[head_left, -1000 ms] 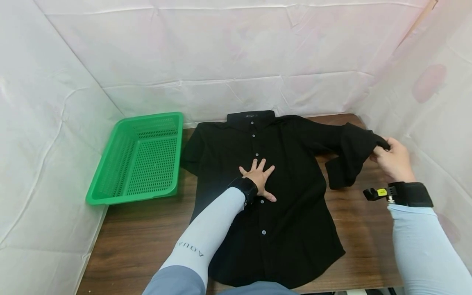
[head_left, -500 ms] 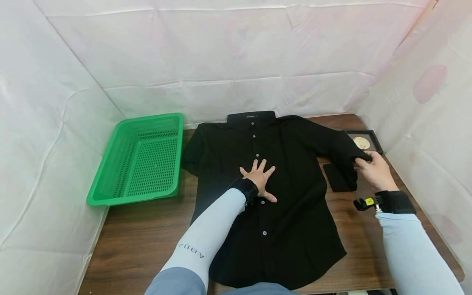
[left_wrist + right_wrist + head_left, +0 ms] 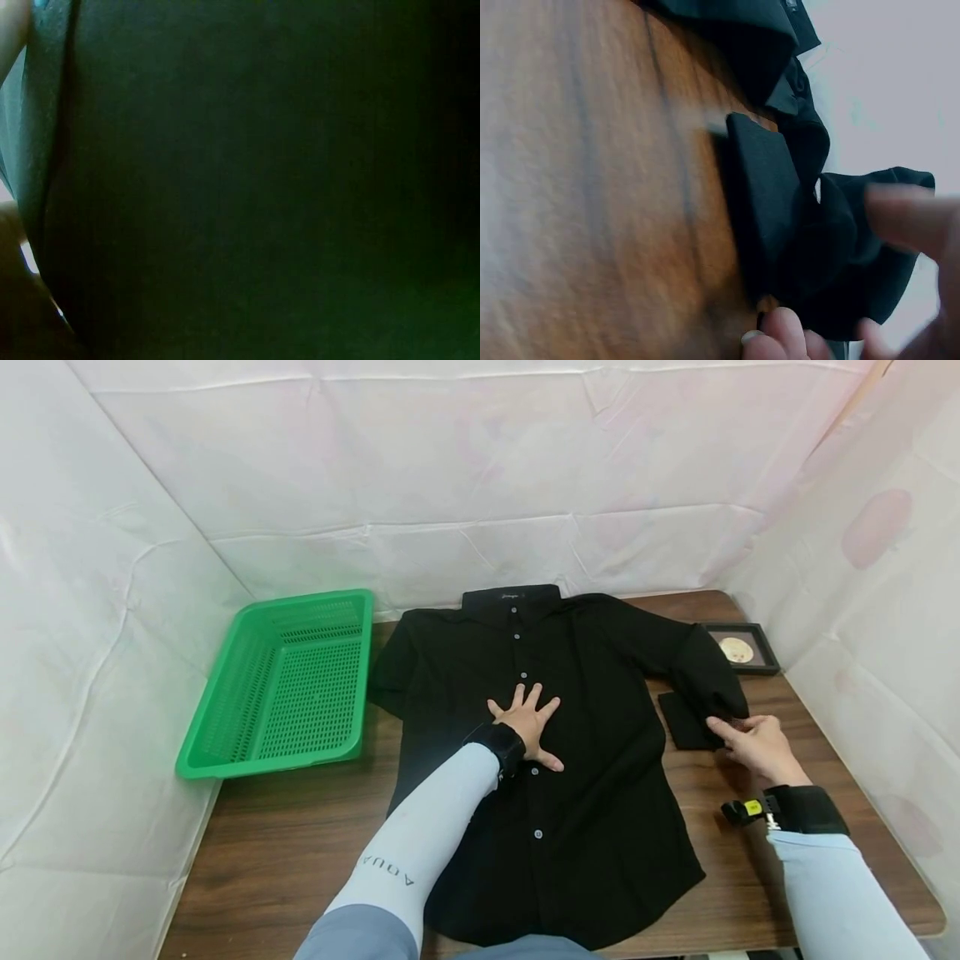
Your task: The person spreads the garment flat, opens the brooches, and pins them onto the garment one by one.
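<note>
A black button-up shirt (image 3: 600, 760) lies front up on the wooden table, its collar toward the back wall. My left hand (image 3: 525, 722) is spread flat on the shirt's middle, over the button line. Black cloth fills nearly all of the left wrist view. On the right, the sleeve (image 3: 705, 668) is folded back, its cuff (image 3: 684, 720) lying toward the shirt's side. At that fold is my right hand (image 3: 757, 745), fingertips right at the cloth. The right wrist view shows thumb and fingers apart around the folded sleeve (image 3: 870, 247).
A green plastic basket (image 3: 315, 693) stands at the left beside the shirt. Behind the folded sleeve is a dark-framed tray (image 3: 768, 656) with a round pale disc (image 3: 736, 650). White sheeting (image 3: 480, 468) hangs at the back and both sides of the table (image 3: 300, 852).
My right hand brought the sleeve leftward and down, then moved toward the front, and the sleeve now lies lower and flatter. The framed tray came into view. My left hand stayed put.
</note>
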Motion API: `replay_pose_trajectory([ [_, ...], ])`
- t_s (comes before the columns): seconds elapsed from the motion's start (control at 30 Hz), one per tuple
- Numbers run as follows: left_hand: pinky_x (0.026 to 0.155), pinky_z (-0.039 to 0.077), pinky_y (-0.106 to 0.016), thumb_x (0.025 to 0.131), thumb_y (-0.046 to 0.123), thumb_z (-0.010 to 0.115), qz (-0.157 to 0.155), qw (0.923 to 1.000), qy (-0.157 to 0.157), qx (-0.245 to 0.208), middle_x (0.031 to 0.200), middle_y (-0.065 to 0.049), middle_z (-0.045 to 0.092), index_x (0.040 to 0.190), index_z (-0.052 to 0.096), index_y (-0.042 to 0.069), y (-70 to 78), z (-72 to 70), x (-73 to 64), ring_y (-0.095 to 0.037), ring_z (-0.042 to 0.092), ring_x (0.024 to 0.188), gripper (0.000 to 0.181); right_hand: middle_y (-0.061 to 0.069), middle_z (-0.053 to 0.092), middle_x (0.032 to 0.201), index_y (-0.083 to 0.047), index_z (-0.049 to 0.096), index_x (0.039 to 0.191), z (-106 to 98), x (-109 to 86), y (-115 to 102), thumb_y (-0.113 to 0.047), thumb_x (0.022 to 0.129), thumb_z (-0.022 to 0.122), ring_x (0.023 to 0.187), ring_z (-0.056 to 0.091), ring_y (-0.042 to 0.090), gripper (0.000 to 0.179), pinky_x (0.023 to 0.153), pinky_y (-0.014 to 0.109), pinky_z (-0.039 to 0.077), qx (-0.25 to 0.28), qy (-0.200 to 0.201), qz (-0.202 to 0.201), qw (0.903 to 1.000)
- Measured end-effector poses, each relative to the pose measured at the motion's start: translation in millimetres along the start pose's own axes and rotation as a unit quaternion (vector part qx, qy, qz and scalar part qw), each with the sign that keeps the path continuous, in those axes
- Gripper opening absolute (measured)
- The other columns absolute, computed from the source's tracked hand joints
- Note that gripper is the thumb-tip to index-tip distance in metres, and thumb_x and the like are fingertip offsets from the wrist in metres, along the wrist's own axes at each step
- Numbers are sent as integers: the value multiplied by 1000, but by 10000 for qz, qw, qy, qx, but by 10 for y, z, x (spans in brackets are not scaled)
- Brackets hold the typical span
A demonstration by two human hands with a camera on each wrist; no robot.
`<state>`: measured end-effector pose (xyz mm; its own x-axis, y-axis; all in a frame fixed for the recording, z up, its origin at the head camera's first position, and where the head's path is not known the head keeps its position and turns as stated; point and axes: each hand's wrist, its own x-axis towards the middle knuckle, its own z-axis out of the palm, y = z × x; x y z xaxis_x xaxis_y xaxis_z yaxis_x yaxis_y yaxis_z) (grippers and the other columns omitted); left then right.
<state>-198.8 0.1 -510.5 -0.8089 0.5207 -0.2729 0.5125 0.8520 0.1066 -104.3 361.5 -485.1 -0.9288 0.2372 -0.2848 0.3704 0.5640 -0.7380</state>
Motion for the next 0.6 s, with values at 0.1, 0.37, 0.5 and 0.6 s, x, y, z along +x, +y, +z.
replay_pose_trajectory([
  [0.1, 96, 19, -78, 53, 80, 71, 2, 10000, 40, -19, 161, -7, 4, 154, 16, 34, -10, 4, 0, -38, 4, 145, 124, 40, 50, 112, 25, 39, 121, 4, 18, -18, -56, 94, 49, 91, 57, 40, 86, 73, 42, 49, -1083, -423, -365, 9926],
  [0.37, 96, 18, -78, 54, 78, 71, -11, 10000, -5, -53, 161, -7, 2, 155, 16, 34, -13, 11, -2, -38, 3, 145, 123, 33, 53, 102, 16, 48, 112, 55, 171, -58, -43, 99, 46, 87, 55, 41, 60, 68, 46, 48, -1580, -411, -726, 9839],
  [0.5, 96, 17, -78, 55, 78, 72, 19, 10000, -37, -87, 161, -8, 2, 155, 16, 33, 3, -4, -7, -39, 3, 145, 123, 39, 47, 116, 15, 43, 122, 12, 194, -84, -39, 103, 35, 96, 54, 41, 58, 73, 42, 47, -675, -403, -511, 9956],
  [0.6, 96, 17, -78, 55, 78, 72, 20, 10000, -38, -70, 161, -8, 2, 155, 16, 33, 8, -10, -6, -39, 2, 145, 123, 36, 38, 131, 9, 30, 142, -69, 167, -147, -42, 102, 34, 92, 54, 32, 65, 70, 36, 47, 611, -118, -193, 9979],
])
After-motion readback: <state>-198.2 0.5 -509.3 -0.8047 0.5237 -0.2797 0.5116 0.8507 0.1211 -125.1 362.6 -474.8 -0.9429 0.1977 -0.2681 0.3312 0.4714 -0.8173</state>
